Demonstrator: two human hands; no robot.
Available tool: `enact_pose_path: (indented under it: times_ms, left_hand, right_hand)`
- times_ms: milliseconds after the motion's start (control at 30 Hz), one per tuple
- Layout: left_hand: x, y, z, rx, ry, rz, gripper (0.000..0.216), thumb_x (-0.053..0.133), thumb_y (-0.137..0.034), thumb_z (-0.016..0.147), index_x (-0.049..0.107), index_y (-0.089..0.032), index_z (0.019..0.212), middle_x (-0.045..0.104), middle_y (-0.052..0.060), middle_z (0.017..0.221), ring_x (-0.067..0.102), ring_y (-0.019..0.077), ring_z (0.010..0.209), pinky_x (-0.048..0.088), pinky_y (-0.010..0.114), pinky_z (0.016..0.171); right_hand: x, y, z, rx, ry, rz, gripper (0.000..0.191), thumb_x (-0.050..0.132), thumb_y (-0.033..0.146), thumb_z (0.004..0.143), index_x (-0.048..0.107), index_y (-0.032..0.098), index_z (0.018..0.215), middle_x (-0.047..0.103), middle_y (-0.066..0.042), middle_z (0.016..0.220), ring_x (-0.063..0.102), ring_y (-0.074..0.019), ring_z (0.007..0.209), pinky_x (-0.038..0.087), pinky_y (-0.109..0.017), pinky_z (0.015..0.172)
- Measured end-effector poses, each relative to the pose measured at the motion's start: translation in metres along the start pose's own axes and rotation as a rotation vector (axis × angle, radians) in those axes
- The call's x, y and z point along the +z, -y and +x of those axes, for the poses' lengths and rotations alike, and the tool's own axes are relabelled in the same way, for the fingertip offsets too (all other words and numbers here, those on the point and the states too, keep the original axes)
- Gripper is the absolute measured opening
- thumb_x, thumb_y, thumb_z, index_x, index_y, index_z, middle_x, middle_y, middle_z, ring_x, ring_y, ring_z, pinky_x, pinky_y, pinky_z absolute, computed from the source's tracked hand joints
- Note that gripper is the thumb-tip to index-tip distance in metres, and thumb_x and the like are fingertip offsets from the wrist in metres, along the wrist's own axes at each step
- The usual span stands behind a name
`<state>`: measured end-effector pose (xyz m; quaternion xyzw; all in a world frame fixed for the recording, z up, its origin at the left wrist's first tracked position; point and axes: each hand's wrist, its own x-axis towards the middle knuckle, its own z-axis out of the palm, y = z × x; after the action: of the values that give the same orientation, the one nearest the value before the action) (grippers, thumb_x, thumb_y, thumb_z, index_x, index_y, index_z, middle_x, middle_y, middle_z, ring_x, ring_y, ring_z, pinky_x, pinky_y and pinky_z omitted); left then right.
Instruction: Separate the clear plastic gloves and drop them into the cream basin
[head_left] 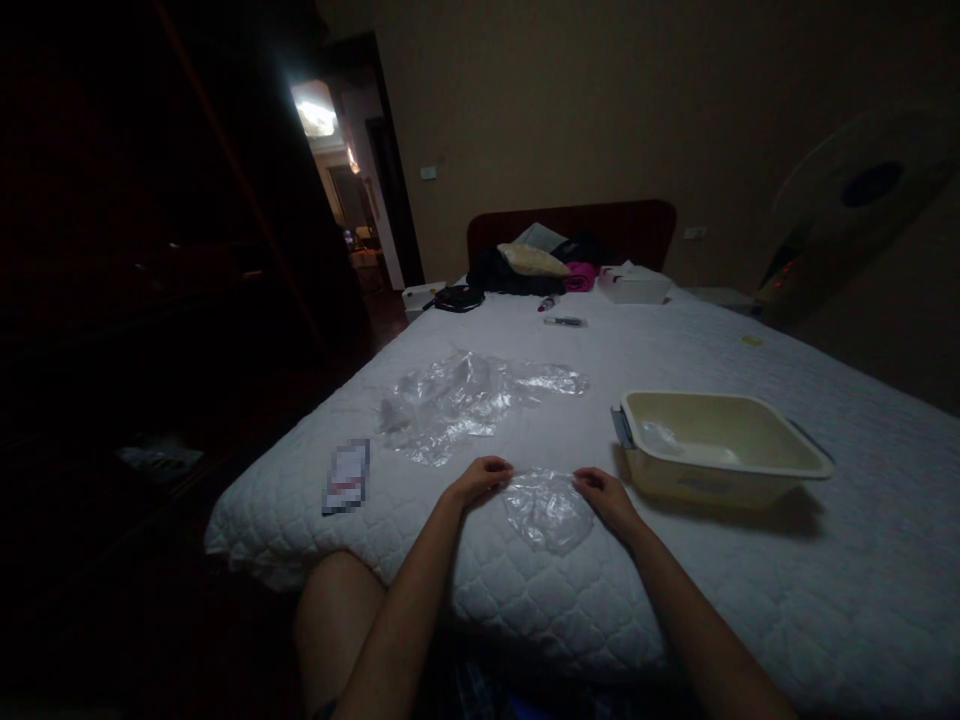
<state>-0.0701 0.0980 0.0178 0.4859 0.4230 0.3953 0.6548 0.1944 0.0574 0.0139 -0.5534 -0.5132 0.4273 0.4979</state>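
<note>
A clear plastic bag [551, 512] lies on the white quilted bed cover [540, 615] close in front of me. My left hand [484, 480] pinches its upper left corner. At the upper right corner my right hand [602, 495] is closed on the same bag, so its top edge runs straight between them. Beyond my hands, a heap of crumpled clear plastic [457, 395] spreads across the bed. To the right of my right hand stands a cream plastic basin [727, 470] with grey side handles; a small piece of clear plastic shows inside it.
A phone-like flat item [347, 477], blurred out, lies near the left edge. Farther back are a pen-like item [565, 322], a black pouch [459, 298], a white box [634, 285] and piled cloths [534, 260] by the headboard [630, 222]. A fan [862, 190] stands right.
</note>
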Motion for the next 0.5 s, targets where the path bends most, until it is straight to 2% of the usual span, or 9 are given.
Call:
enact_pose_path:
  times_ms: [133, 267, 500]
  left_hand:
    - [0.0001, 0.0032, 0.0018, 0.026, -0.011, -0.008, 0.044, 0.084, -0.036, 0.044, 0.066, -0.010, 0.075, 0.056, 0.000, 0.064, 0.047, 0.0062, 0.055, 0.032, 0.020, 0.054]
    - [-0.0005, 0.0051, 0.0022, 0.038, -0.014, -0.026, 0.043, 0.083, -0.035, 0.046, 0.065, -0.010, 0.076, 0.056, -0.001, 0.064, 0.046, 0.0058, 0.055, 0.031, 0.020, 0.053]
    - [0.0004, -0.0010, 0.0002, 0.005, 0.015, -0.063, 0.040, 0.082, -0.033, 0.051, 0.063, -0.011, 0.079, 0.055, 0.000, 0.066, 0.049, 0.0057, 0.055, 0.034, 0.019, 0.053]
  right_hand:
    - [-0.0013, 0.0001, -0.0013, 0.055, 0.043, 0.038, 0.042, 0.070, 0.046, 0.057, 0.064, 0.016, 0.085, 0.062, 0.000, 0.065, 0.050, -0.0114, 0.054, 0.038, -0.024, 0.050]
    - [-0.0039, 0.0001, -0.0018, 0.115, 0.076, 0.079, 0.042, 0.068, 0.048, 0.060, 0.063, 0.017, 0.088, 0.064, -0.002, 0.073, 0.053, -0.0113, 0.058, 0.039, -0.024, 0.052]
    - [-0.0010, 0.0010, 0.0064, 0.152, 0.091, 0.100, 0.042, 0.076, 0.041, 0.049, 0.062, 0.015, 0.080, 0.059, 0.000, 0.064, 0.050, -0.0110, 0.056, 0.038, -0.024, 0.052]
